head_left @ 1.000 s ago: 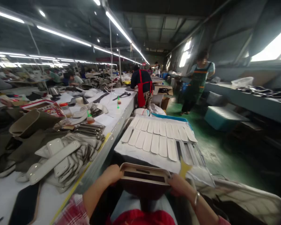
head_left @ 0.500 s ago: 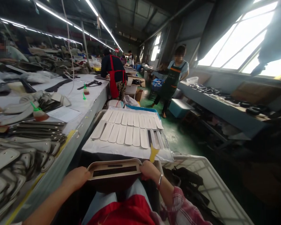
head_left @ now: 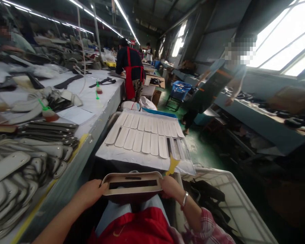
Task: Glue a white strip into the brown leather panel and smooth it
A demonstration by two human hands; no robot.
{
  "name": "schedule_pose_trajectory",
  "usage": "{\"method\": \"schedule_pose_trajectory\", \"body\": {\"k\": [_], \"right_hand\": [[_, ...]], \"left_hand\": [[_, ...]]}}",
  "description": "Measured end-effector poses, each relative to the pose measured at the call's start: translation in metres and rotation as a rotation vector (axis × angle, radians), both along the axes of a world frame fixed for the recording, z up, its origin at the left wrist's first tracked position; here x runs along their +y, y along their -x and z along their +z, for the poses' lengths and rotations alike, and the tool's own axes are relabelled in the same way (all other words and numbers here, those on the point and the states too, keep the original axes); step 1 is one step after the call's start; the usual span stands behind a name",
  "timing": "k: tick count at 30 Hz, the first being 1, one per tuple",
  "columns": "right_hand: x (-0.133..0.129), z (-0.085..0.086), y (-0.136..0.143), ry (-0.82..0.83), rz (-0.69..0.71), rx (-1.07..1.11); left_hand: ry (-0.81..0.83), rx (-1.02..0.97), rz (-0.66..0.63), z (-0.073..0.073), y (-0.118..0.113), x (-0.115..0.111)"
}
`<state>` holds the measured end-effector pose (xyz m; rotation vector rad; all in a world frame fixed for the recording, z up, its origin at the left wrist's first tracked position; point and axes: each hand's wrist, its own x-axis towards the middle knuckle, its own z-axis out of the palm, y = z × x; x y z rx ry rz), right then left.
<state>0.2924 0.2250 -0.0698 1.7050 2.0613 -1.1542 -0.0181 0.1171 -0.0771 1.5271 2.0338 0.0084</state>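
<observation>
While I watch the head feed from afar, left hand point(head_left: 93, 191): fingers grasping the left end of the pouch rim.
Right hand point(head_left: 170, 186): fingers pinched on its right end; silver bracelet point(head_left: 185, 199) at the wrist.
Cream-lined brown pouch point(head_left: 132, 192): held between both hands, mouth up, over the lap, near side of the cloth-covered stand point(head_left: 142, 162).
Pouch interior: two dark strips or slots, one short, one long; I cannot tell which.
Yellow piece point(head_left: 173, 165): just beyond the right hand; I cannot tell if they touch.
Cream strips point(head_left: 137, 141): two rows across the stand.
White crate point(head_left: 244, 198): near right, dark pieces point(head_left: 210, 195) inside.
Left bench point(head_left: 101, 101): eyeleted pale strips point(head_left: 8, 169) heaped near, green-tipped bottle point(head_left: 50, 116) beyond.
Co-workers: one bent at the bench, far; one blurred, right aisle.
</observation>
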Motion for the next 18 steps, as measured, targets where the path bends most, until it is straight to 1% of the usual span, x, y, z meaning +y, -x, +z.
{"method": "schedule_pose_trajectory", "body": {"k": [3,6,9,12,14,16,18], "right_hand": [[-0.007,0.003,0.001,-0.105,0.165,-0.037],[-0.008,0.006,0.0,-0.189,0.302,-0.066],[-0.006,0.007,-0.001,-0.246,0.394,-0.103],[-0.002,0.007,-0.002,-0.276,0.441,-0.148],[-0.002,0.008,-0.003,-0.281,0.448,-0.17],[-0.003,0.01,-0.003,-0.286,0.43,-0.176],[-0.003,0.011,-0.003,-0.3,0.383,-0.166]], "left_hand": [[-0.022,0.06,-0.016,0.005,-0.001,0.004],[-0.022,0.096,0.003,0.003,0.0,0.009],[-0.015,0.097,-0.015,0.0,0.0,0.01],[-0.011,0.077,-0.063,0.002,-0.001,0.01],[-0.006,0.053,-0.086,0.004,-0.004,0.01],[0.0,0.024,-0.081,0.005,-0.005,0.01],[-0.011,0.002,-0.059,0.001,-0.006,0.011]]}}
